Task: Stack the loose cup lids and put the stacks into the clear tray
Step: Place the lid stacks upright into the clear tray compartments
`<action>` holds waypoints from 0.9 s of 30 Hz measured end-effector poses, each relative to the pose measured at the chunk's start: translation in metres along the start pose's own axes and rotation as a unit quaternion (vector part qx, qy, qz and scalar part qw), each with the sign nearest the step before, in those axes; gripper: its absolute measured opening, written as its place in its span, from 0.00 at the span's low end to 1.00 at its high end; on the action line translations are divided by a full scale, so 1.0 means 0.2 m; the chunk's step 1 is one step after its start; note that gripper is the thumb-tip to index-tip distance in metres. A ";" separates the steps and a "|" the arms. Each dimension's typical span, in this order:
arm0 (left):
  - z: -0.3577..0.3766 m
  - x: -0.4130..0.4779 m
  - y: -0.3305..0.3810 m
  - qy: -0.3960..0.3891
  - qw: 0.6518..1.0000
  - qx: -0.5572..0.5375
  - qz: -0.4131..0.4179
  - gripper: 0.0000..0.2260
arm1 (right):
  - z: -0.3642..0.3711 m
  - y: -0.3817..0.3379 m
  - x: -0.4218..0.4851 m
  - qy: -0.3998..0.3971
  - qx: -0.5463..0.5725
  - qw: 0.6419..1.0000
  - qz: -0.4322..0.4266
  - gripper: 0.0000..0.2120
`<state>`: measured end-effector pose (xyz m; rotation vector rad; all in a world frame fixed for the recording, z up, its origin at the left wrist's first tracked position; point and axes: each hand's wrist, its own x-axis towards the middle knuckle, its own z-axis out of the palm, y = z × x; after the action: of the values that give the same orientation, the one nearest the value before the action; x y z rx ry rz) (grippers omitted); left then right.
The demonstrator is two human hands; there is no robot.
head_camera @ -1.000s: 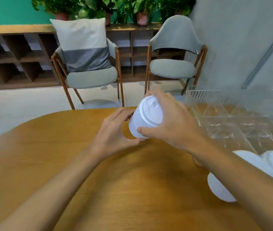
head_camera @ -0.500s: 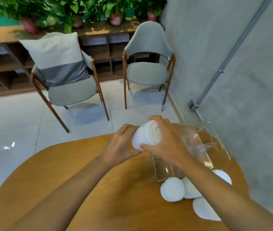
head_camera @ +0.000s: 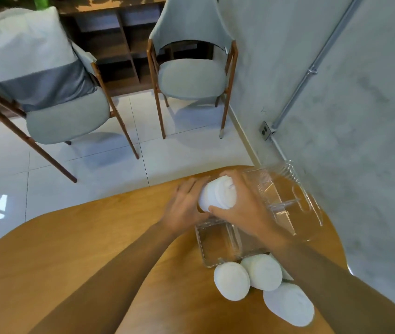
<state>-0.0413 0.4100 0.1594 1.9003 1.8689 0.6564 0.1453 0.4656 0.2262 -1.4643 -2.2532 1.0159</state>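
Across the lower half of the frame, a rounded wooden desk (head_camera: 71, 249). At right, a grey wall (head_camera: 360, 116) with a metal conduit (head_camera: 312, 68) running diagonally down it. Beyond the desk edge, pale tiled floor (head_camera: 95, 169). At upper left, a wood-framed chair (head_camera: 71, 119) carrying a white-and-grey pillow (head_camera: 30, 56); at upper centre, a second chair (head_camera: 191, 78), both in front of a dark shelf unit (head_camera: 119, 44).

On the desk at centre right, the clear tray (head_camera: 307, 213) with dividers inside. Just above the tray's left part, at frame centre, a stack of white cup lids (head_camera: 217, 197), tilted and gripped from both sides. Left hand (head_camera: 184, 208) on the stack's left end, fingers curled round it. Right hand (head_camera: 242, 208) over the right end, thumb and fingers wrapped round the rim.

At lower right, just beside the tray's near edge, loose lids on the desk: one lid (head_camera: 231, 280), another lid (head_camera: 262, 272) touching it, and a third lid (head_camera: 288, 303) nearest the bottom of the frame, partly under the right forearm.
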 end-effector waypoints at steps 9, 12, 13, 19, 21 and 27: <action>0.04 0.10 -0.05 -0.085 0.982 0.165 -0.015 0.43 | 0.15 0.11 0.13 -0.047 -0.009 0.998 0.037 0.44; 0.00 0.12 -0.03 -0.138 0.973 0.184 -0.032 0.44 | 0.21 0.14 0.14 -0.060 -0.024 0.997 0.039 0.45; -0.02 0.12 -0.02 -0.156 0.970 0.182 -0.041 0.44 | 0.22 0.15 0.15 -0.065 -0.034 0.997 0.034 0.45; -0.13 0.09 -0.02 -0.196 0.971 0.122 -0.063 0.40 | 0.33 0.14 0.20 -0.105 -0.131 0.986 0.021 0.45; -0.18 0.05 -0.03 -0.158 0.980 0.092 -0.075 0.35 | 0.38 0.15 0.21 -0.110 -0.157 0.981 0.021 0.44; -0.23 -0.03 -0.08 -0.060 0.996 0.017 -0.063 0.22 | 0.45 0.16 0.23 -0.115 -0.160 0.979 0.046 0.48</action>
<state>-0.0803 0.4017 0.1869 1.7842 1.9150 0.4619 0.0954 0.4776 0.1319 -1.6676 -2.6358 0.9212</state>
